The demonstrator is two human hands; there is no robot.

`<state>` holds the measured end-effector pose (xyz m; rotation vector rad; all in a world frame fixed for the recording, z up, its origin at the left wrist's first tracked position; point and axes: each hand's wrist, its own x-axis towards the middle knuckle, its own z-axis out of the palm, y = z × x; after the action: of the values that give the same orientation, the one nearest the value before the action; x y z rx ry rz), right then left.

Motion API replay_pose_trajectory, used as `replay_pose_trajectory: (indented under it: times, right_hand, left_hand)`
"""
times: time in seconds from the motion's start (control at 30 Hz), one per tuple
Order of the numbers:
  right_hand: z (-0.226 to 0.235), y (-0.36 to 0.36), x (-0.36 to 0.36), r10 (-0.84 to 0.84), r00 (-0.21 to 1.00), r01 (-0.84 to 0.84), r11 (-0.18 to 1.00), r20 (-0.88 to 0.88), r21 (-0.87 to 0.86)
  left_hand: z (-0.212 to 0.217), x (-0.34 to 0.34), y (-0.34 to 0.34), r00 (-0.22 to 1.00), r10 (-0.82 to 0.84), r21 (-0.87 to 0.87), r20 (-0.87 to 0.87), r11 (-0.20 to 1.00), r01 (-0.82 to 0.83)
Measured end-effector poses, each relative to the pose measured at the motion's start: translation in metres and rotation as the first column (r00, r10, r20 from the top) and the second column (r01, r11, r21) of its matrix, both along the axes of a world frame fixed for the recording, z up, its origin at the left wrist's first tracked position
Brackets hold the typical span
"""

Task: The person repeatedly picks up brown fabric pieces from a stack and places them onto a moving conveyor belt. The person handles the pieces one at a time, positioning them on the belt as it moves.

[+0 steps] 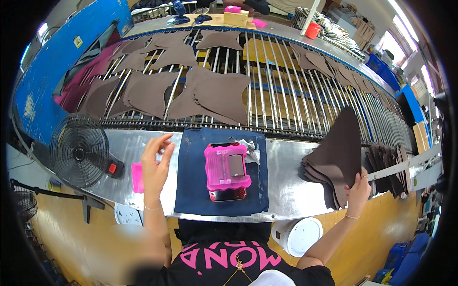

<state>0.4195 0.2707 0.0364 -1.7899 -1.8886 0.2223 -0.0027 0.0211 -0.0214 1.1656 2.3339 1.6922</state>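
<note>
Brown cut piece — above right grip

Black shirt with pink lettering, thin bracelets on both wrists.

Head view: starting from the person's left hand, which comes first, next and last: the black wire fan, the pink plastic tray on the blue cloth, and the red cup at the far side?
From the left hand:
1. Pink plastic tray, on the dark blue cloth, just to the hand's right.
2. Black wire fan, to the hand's left; only slightly farther, nearly a tie.
3. Red cup, far across the roller conveyor, upper right.
</note>
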Motion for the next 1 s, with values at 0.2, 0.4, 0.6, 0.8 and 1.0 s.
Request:
replay_pose_trajectory:
  times: [0.2,0.4,0.6,0.8,1.0]
  right_hand:
    - [0.029,-0.032,-0.095,0.405,0.552,-0.440,0.884,-0.729,0.158]
    - [0.001,-0.051,-0.174,0.448,0.091,-0.766,0.603,-0.890,0.225]
    - [-0.041,-0.046,-0.223,0.728,0.160,-0.863,0.431,-0.666,0.263]
    - [-0.073,-0.055,-0.234,0.784,0.208,-0.879,0.412,-0.584,0.241]
    - [-0.077,-0.050,-0.219,0.864,0.322,-0.860,0.438,-0.386,0.263]
  left_hand:
    - [0.024,0.025,0.047,0.984,-0.110,0.135,-0.138,0.982,0.129]
    - [0.054,0.009,0.025,0.805,-0.343,0.237,0.484,0.937,0.257]
    - [0.080,-0.021,-0.026,0.961,-0.105,0.221,0.257,0.974,0.047]
    - [0.088,-0.027,-0.044,0.994,0.008,0.156,0.105,0.987,-0.024]
    - [0.066,-0.028,-0.050,0.990,-0.015,0.058,0.137,0.998,0.007]
